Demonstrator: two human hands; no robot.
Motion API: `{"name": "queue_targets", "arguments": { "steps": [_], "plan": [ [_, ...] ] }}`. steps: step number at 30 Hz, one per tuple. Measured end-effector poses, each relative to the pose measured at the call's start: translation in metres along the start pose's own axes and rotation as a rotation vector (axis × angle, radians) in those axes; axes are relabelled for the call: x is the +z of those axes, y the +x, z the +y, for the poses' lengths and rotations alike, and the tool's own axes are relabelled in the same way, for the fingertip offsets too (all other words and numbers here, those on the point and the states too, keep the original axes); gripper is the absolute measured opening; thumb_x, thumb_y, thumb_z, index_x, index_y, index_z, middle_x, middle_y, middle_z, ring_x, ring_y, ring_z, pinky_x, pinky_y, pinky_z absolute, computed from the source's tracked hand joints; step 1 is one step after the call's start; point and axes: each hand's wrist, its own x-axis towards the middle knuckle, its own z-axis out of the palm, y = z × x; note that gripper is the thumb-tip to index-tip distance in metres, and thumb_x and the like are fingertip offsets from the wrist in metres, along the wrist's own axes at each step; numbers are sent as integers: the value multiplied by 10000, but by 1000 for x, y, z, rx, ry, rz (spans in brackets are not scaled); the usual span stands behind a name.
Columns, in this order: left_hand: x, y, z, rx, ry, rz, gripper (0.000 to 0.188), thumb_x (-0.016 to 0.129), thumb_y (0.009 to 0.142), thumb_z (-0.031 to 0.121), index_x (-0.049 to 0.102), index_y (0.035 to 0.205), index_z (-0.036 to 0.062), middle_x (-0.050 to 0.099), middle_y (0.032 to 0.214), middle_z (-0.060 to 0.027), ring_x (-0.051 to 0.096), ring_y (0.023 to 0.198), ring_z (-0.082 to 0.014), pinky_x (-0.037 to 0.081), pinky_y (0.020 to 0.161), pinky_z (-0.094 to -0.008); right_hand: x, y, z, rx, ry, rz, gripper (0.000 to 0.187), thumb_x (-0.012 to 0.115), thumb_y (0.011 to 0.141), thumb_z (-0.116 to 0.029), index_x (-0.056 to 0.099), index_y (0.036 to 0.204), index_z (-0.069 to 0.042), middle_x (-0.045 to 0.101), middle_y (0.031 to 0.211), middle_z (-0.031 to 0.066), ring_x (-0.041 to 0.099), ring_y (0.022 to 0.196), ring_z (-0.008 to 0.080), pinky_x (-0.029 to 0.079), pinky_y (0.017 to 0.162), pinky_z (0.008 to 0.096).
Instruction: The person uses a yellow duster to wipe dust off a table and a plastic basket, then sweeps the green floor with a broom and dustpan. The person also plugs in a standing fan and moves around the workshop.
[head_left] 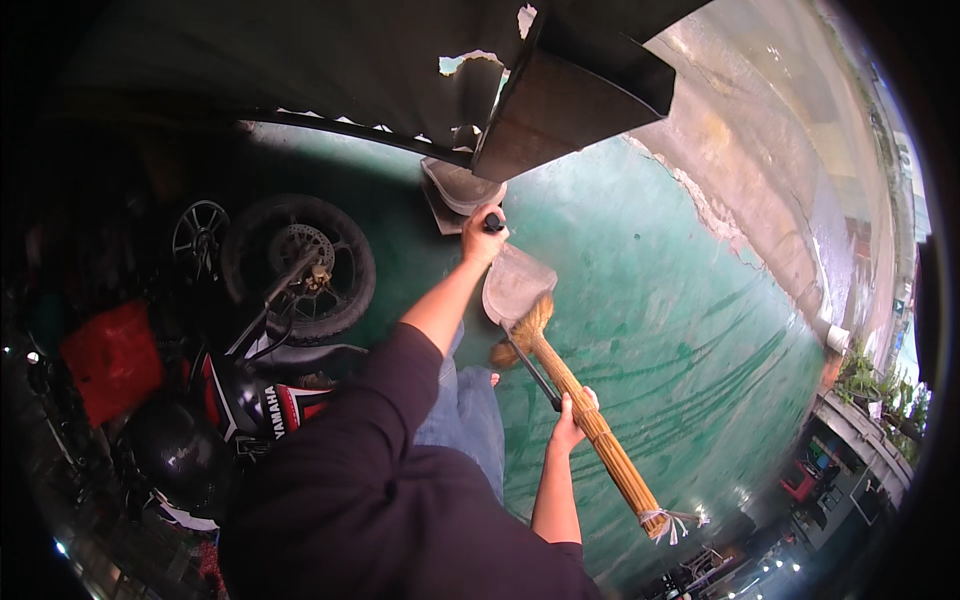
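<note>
Motorcycle wheel [293,243], dark, stands at left. Farther dustpan [462,192], grey, lies far centre. Left hand [482,240] closes round a black handle [493,222], seen end-on; its pan cannot be told. Nearer dustpan [518,280], grey, sits centre, its rod [535,372] slanting near-right. Straw broom [601,440], right of centre: long axis diagonal, bristles pointing far-left, tied end near-right. Right hand [570,427] grasps its shaft midway.
</note>
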Motion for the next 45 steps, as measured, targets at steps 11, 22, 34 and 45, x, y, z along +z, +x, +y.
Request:
{"name": "queue_targets", "arguments": {
  "steps": [11, 22, 34, 45],
  "plan": [
    [-132, 78, 1, 36, -71, -392, 187, 631, 573, 3, 576, 747, 45, 630, 808, -37, 593, 821, -152, 445, 799, -286, 26, 6, 5, 10, -45, 46, 403, 654, 741, -15, 488, 1108, -11, 495, 1096, 63, 468, 1034, 184, 362, 928, 307],
    [-207, 120, -7, 64, 59, -489, 197, 608, 605, 32, 577, 796, 67, 632, 875, -52, 586, 886, -171, 431, 834, -298, -6, 2, 9, 30, 3, 9, 433, 655, 712, -5, 491, 1112, -5, 496, 1082, 76, 484, 1008, 190, 402, 880, 302],
    [-290, 100, -47, -489, 75, -29, 488, 728, 653, 196, 545, 1099, 124, 548, 1070, -28, 491, 975, -181, 380, 808, -415, -44, -3, 43, 90, 105, 47, 441, 677, 726, -18, 495, 1127, -24, 503, 1103, 56, 485, 1030, 171, 390, 915, 296],
    [-293, 122, -91, -639, 403, 52, 760, 703, 636, 232, 339, 1283, 69, 431, 1295, -127, 409, 1178, -293, 337, 911, -515, -6, 6, 38, 117, 185, 248, 459, 710, 709, -53, 511, 1123, -45, 525, 1040, 48, 505, 974, 158, 406, 873, 272]
  ]
}}
